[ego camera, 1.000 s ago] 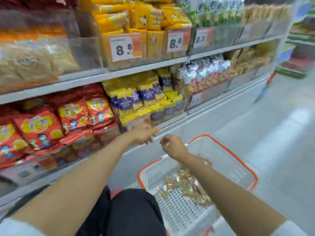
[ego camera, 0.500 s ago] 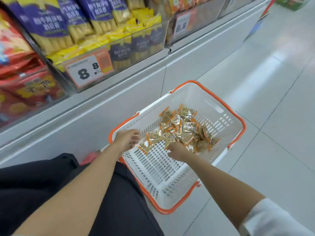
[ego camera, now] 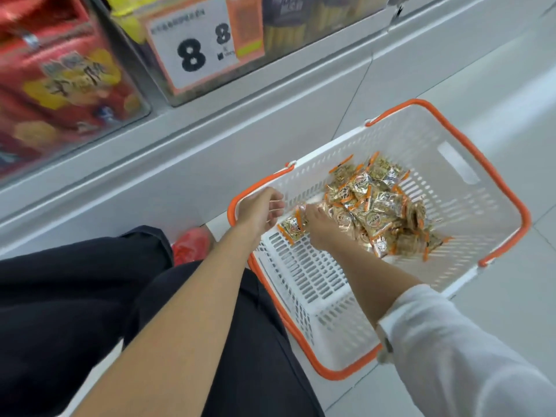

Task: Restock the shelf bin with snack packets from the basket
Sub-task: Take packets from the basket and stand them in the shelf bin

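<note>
Two clear plastic bins stand on the grey shelf (ego camera: 210, 139). The left bin (ego camera: 137, 100) holds red bags (ego camera: 60, 79); the labelled bin (ego camera: 279, 64) holds yellow and dark packs behind a white price label (ego camera: 192, 49). Below, on the pale tiled floor (ego camera: 511, 296), a white slotted basket (ego camera: 451, 164) with an orange rim holds the snack packets (ego camera: 379, 206), heaped toward its far end. The left hand (ego camera: 260, 210) hovers over the basket's near corner, fingers loosely curled, holding nothing. The right hand (ego camera: 320, 228) reaches back-up into the heap's edge, beside a separate packet (ego camera: 290, 230); whether it grasps anything cannot be determined. The packets are small crinkled gold foil with orange seams
</note>
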`<state>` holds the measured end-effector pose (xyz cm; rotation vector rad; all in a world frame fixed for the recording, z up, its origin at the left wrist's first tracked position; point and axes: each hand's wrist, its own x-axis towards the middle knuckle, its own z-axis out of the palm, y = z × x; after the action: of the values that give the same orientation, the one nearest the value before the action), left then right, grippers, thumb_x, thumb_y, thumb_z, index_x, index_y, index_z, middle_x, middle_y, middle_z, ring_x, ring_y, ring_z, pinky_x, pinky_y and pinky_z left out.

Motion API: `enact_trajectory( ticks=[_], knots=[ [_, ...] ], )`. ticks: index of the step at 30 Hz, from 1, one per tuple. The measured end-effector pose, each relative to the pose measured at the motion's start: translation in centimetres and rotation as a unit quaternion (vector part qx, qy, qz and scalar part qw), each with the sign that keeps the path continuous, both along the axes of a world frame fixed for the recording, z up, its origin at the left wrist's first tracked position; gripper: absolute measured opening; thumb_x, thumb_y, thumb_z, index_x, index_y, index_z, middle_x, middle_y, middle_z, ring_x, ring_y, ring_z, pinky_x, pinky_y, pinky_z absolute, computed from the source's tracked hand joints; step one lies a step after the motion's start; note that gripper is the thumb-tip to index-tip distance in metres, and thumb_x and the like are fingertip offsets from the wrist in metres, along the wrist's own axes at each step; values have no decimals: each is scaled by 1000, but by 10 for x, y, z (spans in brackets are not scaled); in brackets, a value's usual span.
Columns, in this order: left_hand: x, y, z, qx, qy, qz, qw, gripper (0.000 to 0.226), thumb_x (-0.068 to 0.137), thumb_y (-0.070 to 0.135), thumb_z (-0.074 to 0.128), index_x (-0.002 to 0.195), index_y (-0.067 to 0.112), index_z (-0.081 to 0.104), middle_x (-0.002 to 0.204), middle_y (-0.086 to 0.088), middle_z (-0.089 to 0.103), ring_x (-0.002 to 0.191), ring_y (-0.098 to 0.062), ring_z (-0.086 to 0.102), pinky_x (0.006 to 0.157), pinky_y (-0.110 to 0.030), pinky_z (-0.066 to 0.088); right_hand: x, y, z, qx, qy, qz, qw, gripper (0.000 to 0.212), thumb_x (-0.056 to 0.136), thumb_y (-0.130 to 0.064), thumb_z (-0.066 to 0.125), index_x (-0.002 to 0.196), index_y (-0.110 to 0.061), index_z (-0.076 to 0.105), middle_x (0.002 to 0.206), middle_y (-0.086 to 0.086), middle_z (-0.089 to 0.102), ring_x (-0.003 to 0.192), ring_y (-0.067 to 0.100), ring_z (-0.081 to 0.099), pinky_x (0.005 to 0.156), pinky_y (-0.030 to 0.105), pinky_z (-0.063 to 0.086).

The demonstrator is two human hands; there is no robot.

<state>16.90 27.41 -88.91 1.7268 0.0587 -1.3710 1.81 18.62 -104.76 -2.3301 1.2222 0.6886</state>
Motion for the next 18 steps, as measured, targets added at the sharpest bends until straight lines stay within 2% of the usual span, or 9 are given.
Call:
enact_trajectory(
  ticks=[3, 7, 10, 12, 13, 15, 16, 18],
  knots=[
    [2, -1, -3, -6, 15, 12, 1000, 15, 85, 20, 59, 89, 10, 70, 79, -2, 68, 64, -11, 58, 55, -20, 45, -19, 27, -18, -76, 55, 78, 993, 81, 89, -8, 58, 152, -6, 6, 155, 15, 21, 144, 33, 21, 115, 44, 29],
    [0, -3, -5, -8, 29, 10, 1000, 17, 86, 21, 57, 91, 10, 69, 81, -2, 68, 65, -11, 56, 57, -20, 44, -36, 46, -23, -98, 102, 134, 981, 57, 93, -8, 54, 145, -7, 31, 150, 14, 32, 138, 29, 33, 113, 41, 30],
    [-4, -4, -5, -12, 35, -5, 999, 19, 87, 22, 56, 95, 9, 68, 82, -3, 67, 64, -11, 56, 58, -20, 44, -53, 49, -20, -90, 87, 115, 986, 44, 94, -11, 52, 137, -13, 45, 144, 12, 38, 131, 31, 37, 109, 44, 34],
    [-6, -5, -4, -14, 32, -13, 999, 21, 89, 24, 55, 96, 9, 67, 84, -3, 67, 65, -11, 57, 59, -20, 45, -60, 47, -17, -66, 56, 28, 996, 50, 94, -17, 54, 141, -14, 38, 152, 13, 26, 138, 32, 29, 108, 47, 36],
    [-8, -5, -4, -15, 31, -17, 999, 22, 89, 24, 54, 98, 8, 68, 85, -4, 68, 65, -12, 57, 60, -21, 45, -61, 45, -16, -46, 39, -11, 998, 60, 94, -17, 55, 147, -16, 27, 158, 12, 13, 143, 33, 21, 106, 47, 39],
    [-12, -4, -3, -18, 29, -26, 999, 27, 90, 24, 54, 104, 6, 69, 87, -5, 68, 67, -13, 58, 61, -21, 46, -61, 47, -18, -6, 22, -27, 999, 85, 92, -12, 57, 154, -29, 0, 162, 5, -13, 147, 35, 9, 98, 46, 48],
    [-13, -4, -3, -20, 28, -33, 999, 29, 90, 25, 55, 106, 5, 68, 87, -5, 68, 68, -13, 58, 61, -21, 47, -60, 50, -20, 10, 23, -16, 1000, 91, 91, -9, 56, 153, -34, -5, 160, 3, -21, 147, 36, 8, 96, 46, 49],
    [-14, -2, -2, -25, 27, -41, 999, 30, 91, 26, 54, 108, 5, 68, 86, -4, 69, 67, -12, 59, 61, -21, 47, -58, 57, -23, 34, 29, -9, 999, 86, 89, -2, 54, 152, -38, 7, 159, 1, -26, 145, 38, 8, 98, 50, 47]
  ],
)
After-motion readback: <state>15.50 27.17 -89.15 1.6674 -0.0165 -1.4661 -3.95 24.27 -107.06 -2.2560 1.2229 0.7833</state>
